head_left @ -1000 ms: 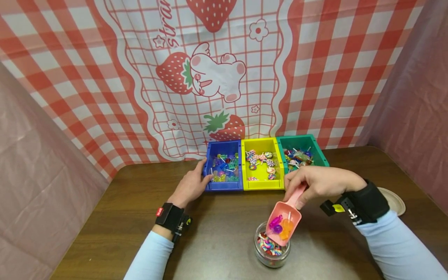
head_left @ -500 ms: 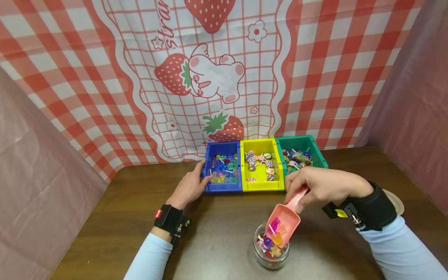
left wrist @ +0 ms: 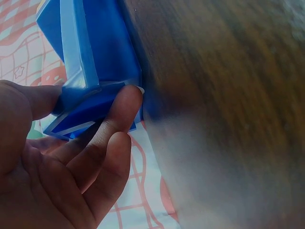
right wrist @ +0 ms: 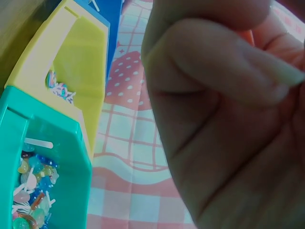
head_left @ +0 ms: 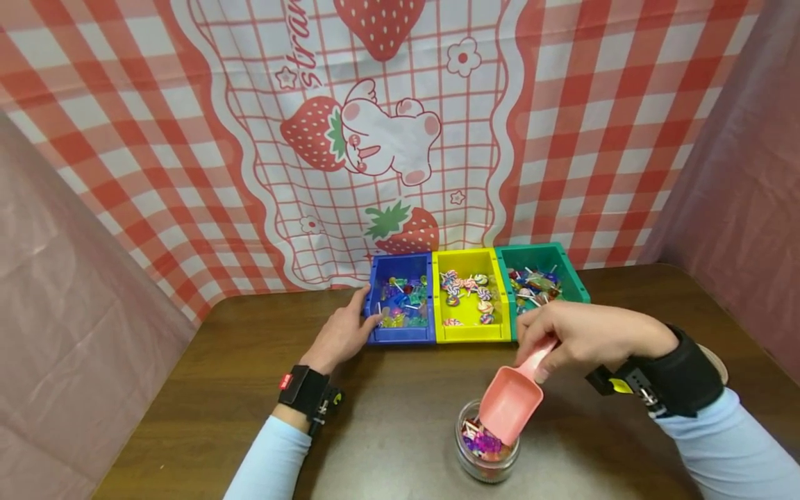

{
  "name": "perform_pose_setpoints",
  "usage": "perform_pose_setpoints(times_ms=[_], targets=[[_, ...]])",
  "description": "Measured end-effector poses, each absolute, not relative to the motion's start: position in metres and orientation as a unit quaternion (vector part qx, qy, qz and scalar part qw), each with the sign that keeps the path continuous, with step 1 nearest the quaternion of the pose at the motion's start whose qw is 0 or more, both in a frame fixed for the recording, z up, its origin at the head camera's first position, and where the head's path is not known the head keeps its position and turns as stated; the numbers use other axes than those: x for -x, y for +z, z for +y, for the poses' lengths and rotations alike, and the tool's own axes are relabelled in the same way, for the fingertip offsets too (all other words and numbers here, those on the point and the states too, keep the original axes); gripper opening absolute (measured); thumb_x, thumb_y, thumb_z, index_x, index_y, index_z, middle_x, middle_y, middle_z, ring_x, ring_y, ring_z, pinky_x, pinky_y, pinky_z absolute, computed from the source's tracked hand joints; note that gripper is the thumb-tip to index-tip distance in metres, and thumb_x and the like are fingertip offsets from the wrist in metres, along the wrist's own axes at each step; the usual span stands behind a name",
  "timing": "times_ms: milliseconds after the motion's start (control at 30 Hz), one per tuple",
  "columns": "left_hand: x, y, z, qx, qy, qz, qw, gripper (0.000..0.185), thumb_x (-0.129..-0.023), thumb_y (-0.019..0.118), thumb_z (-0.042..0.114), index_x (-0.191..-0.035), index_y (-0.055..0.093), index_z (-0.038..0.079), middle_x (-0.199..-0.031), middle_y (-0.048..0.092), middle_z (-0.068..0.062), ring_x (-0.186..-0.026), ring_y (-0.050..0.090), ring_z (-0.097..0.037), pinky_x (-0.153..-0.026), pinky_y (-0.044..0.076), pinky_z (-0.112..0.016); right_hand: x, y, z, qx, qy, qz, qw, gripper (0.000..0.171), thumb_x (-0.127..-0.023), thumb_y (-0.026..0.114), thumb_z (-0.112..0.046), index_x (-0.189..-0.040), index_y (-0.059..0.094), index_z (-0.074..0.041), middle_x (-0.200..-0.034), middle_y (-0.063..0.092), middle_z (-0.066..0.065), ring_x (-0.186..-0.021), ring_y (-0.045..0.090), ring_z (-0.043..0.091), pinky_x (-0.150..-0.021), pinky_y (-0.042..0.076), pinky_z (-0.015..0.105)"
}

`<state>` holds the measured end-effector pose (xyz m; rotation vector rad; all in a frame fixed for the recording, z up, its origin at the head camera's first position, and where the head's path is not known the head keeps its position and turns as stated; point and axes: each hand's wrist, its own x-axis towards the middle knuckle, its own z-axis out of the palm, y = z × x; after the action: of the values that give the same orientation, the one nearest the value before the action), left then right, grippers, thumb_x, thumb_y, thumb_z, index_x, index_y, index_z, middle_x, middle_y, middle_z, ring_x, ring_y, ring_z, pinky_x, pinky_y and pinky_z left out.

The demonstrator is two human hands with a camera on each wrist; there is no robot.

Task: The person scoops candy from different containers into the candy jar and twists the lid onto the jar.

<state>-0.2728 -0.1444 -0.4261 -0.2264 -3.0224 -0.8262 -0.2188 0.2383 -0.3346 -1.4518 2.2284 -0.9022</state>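
My right hand (head_left: 584, 339) grips the handle of a pink scoop (head_left: 512, 403), tilted down over the mouth of a glass jar (head_left: 487, 471). No candy shows in the scoop. Purple, orange and striped candy charms (head_left: 481, 440) fill much of the jar. On the left, my left hand (head_left: 339, 335) holds the side wall of a blue bin (head_left: 401, 336), thumb on one side and fingers on the other, as the left wrist view (left wrist: 95, 157) also shows. The right wrist view has my right hand (right wrist: 224, 95) close up, with the scoop out of sight.
A yellow bin (head_left: 473, 335) with swirl lollipop charms and a green bin (head_left: 573, 281) with mixed charms stand right of the blue one. A round pale disc (head_left: 716, 362) lies partly behind the right wrist. A checked cloth (head_left: 562, 153) hangs behind the table.
Purple and orange charms have slid out of the scoop into the jar. The scoop has tipped further down. My left hand has stayed on the blue bin.
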Motion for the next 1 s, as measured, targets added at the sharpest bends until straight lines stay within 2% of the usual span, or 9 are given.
perform_pose_setpoints(times_ms=[300,400,500,633,767,867,1000], targets=[[0.274,-0.426,-0.144,0.070,-0.261,-0.963,-0.004,0.069,-0.101,0.056,0.042,-0.158,0.025,0.018,-0.141,0.053,-0.022,-0.114,0.060,-0.028,-0.099,0.045,-0.051,0.216,-0.329,0.243,0.487,-0.294,0.807,0.157,0.018,-0.089,0.073,-0.034,-0.105,0.075,-0.026,-0.091,0.066,-0.015,-0.079,0.056,0.007,-0.068,0.049,0.025],[0.274,-0.426,-0.145,0.069,-0.259,-0.963,-0.003,0.068,-0.101,0.056,0.042,-0.158,0.025,0.019,-0.141,0.053,-0.022,-0.113,0.060,-0.027,-0.099,0.046,-0.051,0.217,-0.327,0.253,0.458,-0.295,0.830,0.120,0.018,-0.090,0.073,-0.033,-0.107,0.073,-0.028,-0.091,0.066,-0.014,-0.078,0.056,0.008,-0.065,0.049,0.025],[0.273,-0.426,-0.145,0.068,-0.259,-0.963,-0.003,0.068,-0.101,0.056,0.042,-0.158,0.025,0.019,-0.140,0.054,-0.022,-0.112,0.060,-0.028,-0.098,0.046,-0.051,0.219,-0.325,0.265,0.415,-0.292,0.860,0.053,0.021,-0.089,0.075,-0.025,-0.109,0.073,-0.026,-0.092,0.066,-0.013,-0.076,0.055,0.008,-0.062,0.048,0.025],[0.273,-0.426,-0.144,0.067,-0.261,-0.963,-0.004,0.069,-0.101,0.056,0.041,-0.158,0.025,0.019,-0.140,0.054,-0.022,-0.113,0.060,-0.028,-0.098,0.046,-0.052,0.225,-0.322,0.279,0.331,-0.246,0.910,-0.036,0.024,-0.086,0.079,-0.017,-0.109,0.075,-0.016,-0.091,0.066,-0.010,-0.070,0.052,0.007,-0.057,0.044,0.025],[0.274,-0.426,-0.144,0.068,-0.259,-0.964,-0.002,0.069,-0.101,0.056,0.041,-0.158,0.025,0.018,-0.140,0.054,-0.023,-0.112,0.060,-0.027,-0.097,0.046,-0.052,0.236,-0.320,0.288,0.245,-0.166,0.952,-0.082,0.028,-0.089,0.076,-0.025,-0.109,0.074,-0.006,-0.076,0.061,-0.006,-0.062,0.048,0.012,-0.054,0.039,0.028],[0.273,-0.426,-0.144,0.070,-0.258,-0.964,-0.001,0.069,-0.101,0.056,0.041,-0.158,0.025,0.018,-0.139,0.054,-0.023,-0.111,0.060,-0.027,-0.097,0.047,-0.051,0.244,-0.322,0.292,0.203,-0.129,0.967,-0.082,0.034,-0.092,0.072,-0.031,-0.109,0.072,-0.001,-0.066,0.054,-0.004,-0.057,0.045,0.015,-0.051,0.036,0.032],[0.273,-0.426,-0.144,0.070,-0.260,-0.963,-0.003,0.069,-0.101,0.056,0.041,-0.158,0.025,0.017,-0.140,0.054,-0.023,-0.111,0.060,-0.027,-0.098,0.046,-0.051,0.251,-0.329,0.294,0.175,-0.102,0.976,-0.076,0.032,-0.091,0.074,-0.027,-0.108,0.071,0.000,-0.069,0.058,0.000,-0.057,0.046,0.017,-0.050,0.036,0.034]])
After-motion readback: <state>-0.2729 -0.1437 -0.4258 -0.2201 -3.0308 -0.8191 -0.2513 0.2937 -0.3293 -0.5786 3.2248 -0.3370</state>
